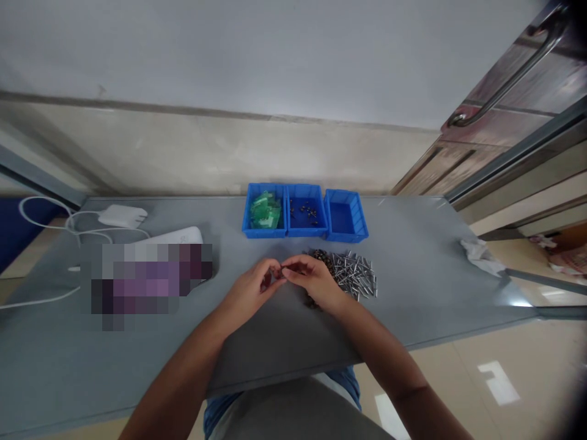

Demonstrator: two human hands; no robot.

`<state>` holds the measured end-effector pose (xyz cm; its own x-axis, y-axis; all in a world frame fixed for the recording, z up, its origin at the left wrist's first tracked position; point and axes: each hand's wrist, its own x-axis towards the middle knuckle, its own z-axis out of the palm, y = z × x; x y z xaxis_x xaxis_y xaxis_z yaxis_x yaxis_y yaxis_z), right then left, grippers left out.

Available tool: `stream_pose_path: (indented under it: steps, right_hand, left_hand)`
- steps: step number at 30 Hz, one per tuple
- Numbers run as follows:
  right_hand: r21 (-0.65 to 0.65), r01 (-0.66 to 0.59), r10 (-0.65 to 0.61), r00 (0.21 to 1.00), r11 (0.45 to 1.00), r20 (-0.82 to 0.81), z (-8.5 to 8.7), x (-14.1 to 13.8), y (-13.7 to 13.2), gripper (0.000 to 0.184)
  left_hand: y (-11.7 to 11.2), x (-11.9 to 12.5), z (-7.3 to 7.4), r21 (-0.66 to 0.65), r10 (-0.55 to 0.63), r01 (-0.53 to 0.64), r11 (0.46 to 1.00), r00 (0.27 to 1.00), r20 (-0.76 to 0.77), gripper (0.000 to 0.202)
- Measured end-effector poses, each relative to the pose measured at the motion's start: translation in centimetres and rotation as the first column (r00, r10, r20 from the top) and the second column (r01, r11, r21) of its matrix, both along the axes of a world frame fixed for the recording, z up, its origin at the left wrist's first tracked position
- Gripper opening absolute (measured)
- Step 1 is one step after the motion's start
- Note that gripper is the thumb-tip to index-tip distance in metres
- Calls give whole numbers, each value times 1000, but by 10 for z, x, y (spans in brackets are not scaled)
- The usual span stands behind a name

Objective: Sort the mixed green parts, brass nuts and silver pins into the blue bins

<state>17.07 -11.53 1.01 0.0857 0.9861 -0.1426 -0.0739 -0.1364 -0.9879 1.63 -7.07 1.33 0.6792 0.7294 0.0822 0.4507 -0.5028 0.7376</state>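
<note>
My left hand (254, 286) and my right hand (308, 278) meet fingertip to fingertip above the grey table (275, 342). Both pinch a tiny part that is too small to make out. Just right of my right hand lies a heap of silver metal pins (356, 272), with small dark parts (323, 258) at its left edge. Behind the hands stand three joined blue bins: the left bin (265, 211) holds green pieces, the middle bin (306, 211) holds a few small dark parts, and the right bin (345, 215) looks bare.
A white charger block (123, 216) with its white cable (41, 214) lies at the back left, beside a blurred-out patch (147, 278). A crumpled white cloth (480, 253) sits near the table's right edge. A door with a metal handle (509, 79) stands at the right.
</note>
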Motion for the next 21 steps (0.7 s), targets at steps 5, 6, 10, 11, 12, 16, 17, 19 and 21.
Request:
stream_pose_path:
  steps: [5, 6, 10, 11, 12, 16, 17, 19, 21]
  right_hand:
    - [-92, 19, -25, 998, 996, -58, 0, 0, -1, 18]
    - [-104, 26, -32, 998, 994, -57, 1, 0, -1, 17]
    - [-131, 25, -31, 998, 991, -47, 2, -1, -2, 16]
    - [-126, 27, -32, 999, 992, -43, 2, -1, -2, 16]
    - [-120, 29, -34, 999, 992, -42, 3, -1, -2, 16]
    - [-124, 20, -30, 996, 992, -83, 7, -1, -2, 17]
    - [-127, 12, -24, 995, 992, -96, 8, -1, -2, 18]
    - [-131, -5, -10, 994, 991, -111, 11, 0, -2, 20]
    - [-144, -27, 9, 993, 989, -121, 13, 1, -2, 23]
  left_hand:
    - [2, -2, 2, 42, -5, 5, 999, 1000, -9, 12]
    - [3, -2, 2, 61, -4, 4, 998, 1000, -7, 13]
    - [4, -4, 1, 106, 6, -5, 994, 1000, -4, 12]
    - [5, -4, 2, 109, 7, -7, 994, 1000, -5, 11]
    - [5, -4, 2, 112, 9, -8, 994, 1000, -5, 11]
    - [6, -5, 3, 130, 16, -16, 991, 1000, 1, 10]
    - [7, -5, 2, 136, 13, -14, 991, 1000, 11, 10]
    - [8, -6, 1, 145, 4, -10, 989, 999, 42, 11]
    - [8, -6, 0, 151, -1, -10, 989, 997, 73, 11]
